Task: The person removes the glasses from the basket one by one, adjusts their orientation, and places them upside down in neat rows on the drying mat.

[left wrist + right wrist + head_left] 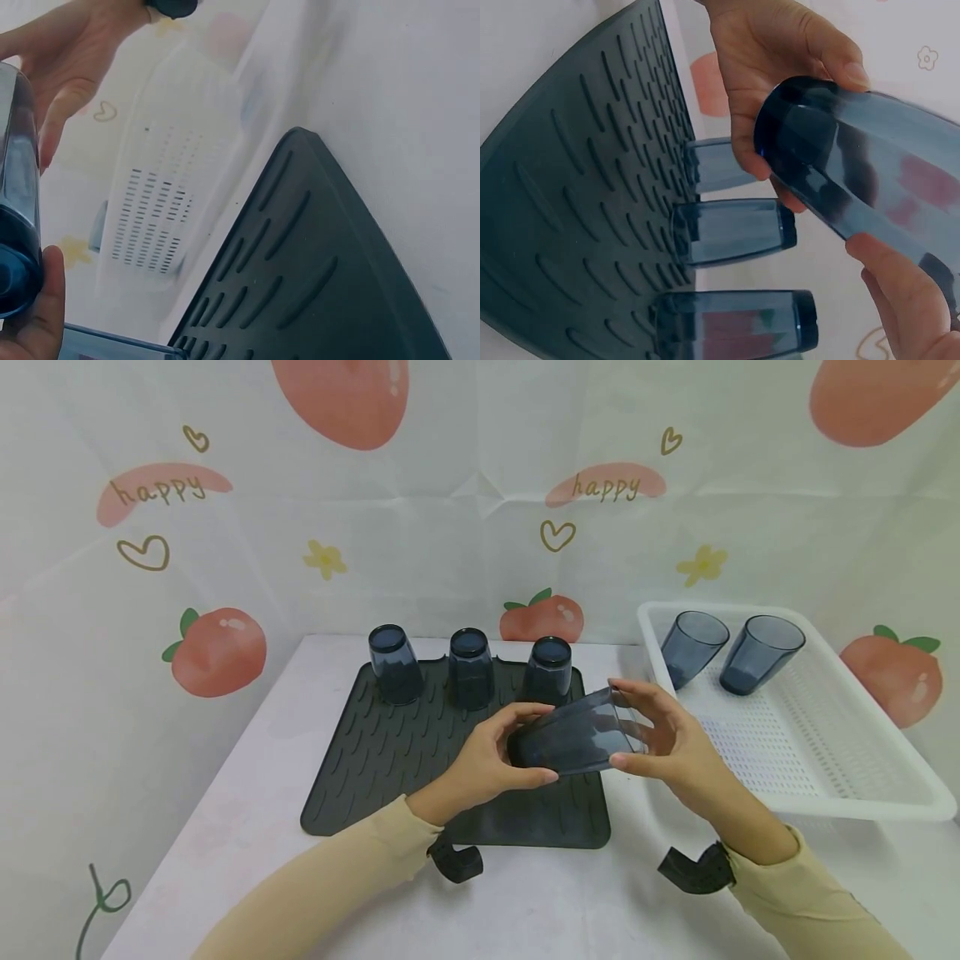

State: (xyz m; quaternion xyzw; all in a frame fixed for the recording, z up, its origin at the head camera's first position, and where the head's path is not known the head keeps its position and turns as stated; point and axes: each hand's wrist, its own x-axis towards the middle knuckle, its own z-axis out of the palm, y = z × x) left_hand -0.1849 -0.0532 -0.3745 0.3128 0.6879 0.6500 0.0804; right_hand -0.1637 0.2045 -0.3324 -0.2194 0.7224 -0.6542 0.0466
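A blue-tinted drinking glass (573,737) lies nearly sideways in the air over the right part of the dark drying mat (375,768). My left hand (498,756) grips it round the thick base. At the rim end, my right hand (663,739) holds it between thumb and fingers. The right wrist view shows the same glass (885,150) with the left hand (787,67) cupping its base. Three more glasses stand upside down along the mat's back edge: left (395,664), middle (470,668) and right (549,668).
A white perforated basket (885,743) stands at the right, its left wall near my right hand. Two glasses lean inside its far end, one on the left (692,647) and one on the right (759,656). A printed cloth (442,527) hangs behind the white table (247,827).
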